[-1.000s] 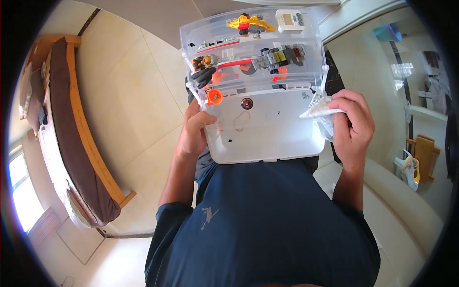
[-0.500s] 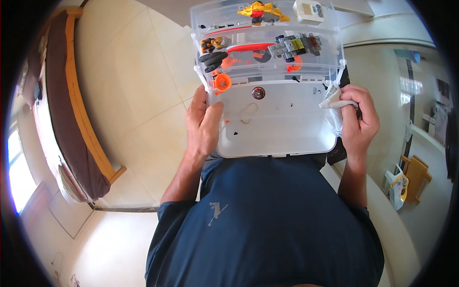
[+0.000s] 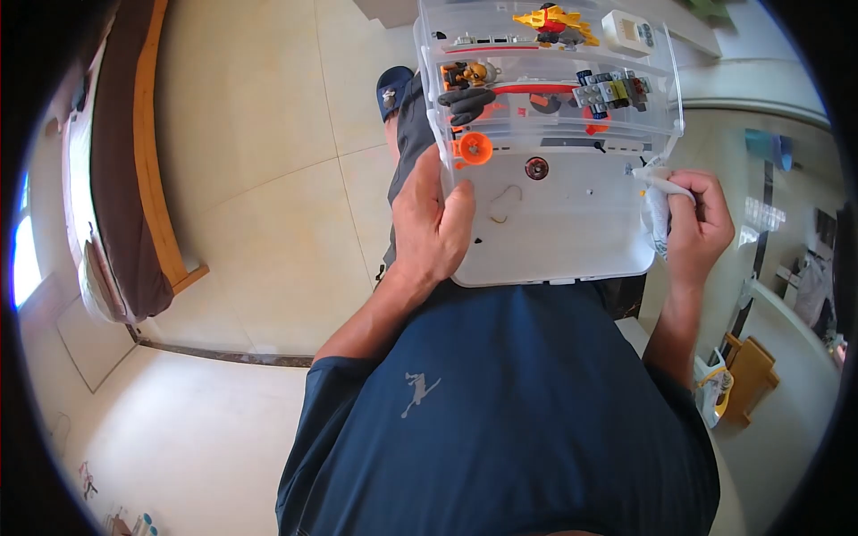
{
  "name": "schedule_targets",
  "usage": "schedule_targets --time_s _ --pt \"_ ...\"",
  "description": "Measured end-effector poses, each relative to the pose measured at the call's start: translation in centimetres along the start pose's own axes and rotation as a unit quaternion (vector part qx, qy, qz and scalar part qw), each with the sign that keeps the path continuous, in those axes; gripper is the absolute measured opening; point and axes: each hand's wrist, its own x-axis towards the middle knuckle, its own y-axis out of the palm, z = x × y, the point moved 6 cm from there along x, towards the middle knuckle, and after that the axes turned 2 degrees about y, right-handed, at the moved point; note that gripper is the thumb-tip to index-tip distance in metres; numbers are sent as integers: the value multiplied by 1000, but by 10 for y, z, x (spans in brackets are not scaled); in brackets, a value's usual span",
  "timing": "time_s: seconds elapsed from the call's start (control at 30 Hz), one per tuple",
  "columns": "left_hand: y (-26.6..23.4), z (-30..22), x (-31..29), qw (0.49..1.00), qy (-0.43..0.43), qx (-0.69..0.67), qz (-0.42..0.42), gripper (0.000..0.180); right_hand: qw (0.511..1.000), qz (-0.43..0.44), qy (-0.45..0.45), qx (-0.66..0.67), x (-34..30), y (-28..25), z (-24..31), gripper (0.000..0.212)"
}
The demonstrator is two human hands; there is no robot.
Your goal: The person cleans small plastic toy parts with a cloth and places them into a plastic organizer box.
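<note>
A translucent plastic box (image 3: 572,255) with stepped upper trays is in front of my body. My left hand (image 3: 427,223) is closed on its left wall, the thumb along the inner side. A crumpled white cloth (image 3: 656,210) is pinched in my right hand (image 3: 701,219) at the box's right wall. In the lower compartment lie a dark red round piece (image 3: 536,168), a thin looped string (image 3: 507,207) and small dark bits. Near my left fingers sits an orange cup-shaped piece (image 3: 474,148). The trays hold black rings (image 3: 466,105), a grey toy vehicle (image 3: 615,91) and a yellow-red toy (image 3: 556,22).
A white device with buttons (image 3: 627,33) lies in the top tray. My leg and a dark blue shoe (image 3: 393,92) show left of the box. Farther left stands a wooden-framed bed (image 3: 147,152) on the tiled floor (image 3: 250,161). At the right is a wooden piece (image 3: 751,380).
The box and both hands now appear farther right in view. My leg and shoe have come into sight at the left. Both hands keep their holds.
</note>
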Motion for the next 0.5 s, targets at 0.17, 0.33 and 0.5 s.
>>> schedule_targets --time_s 0.17,0.33,0.5 --pt "-6 9 7 997 -8 77 17 44 1000 -30 1 8 -17 7 -8 15" --pt "-15 0 5 996 -20 93 1 44 997 -34 -60 -30 -22 19 7 15" --pt "-21 -30 -7 906 289 250 -182 45 994 -13 -98 -46 -17 19 12 16"
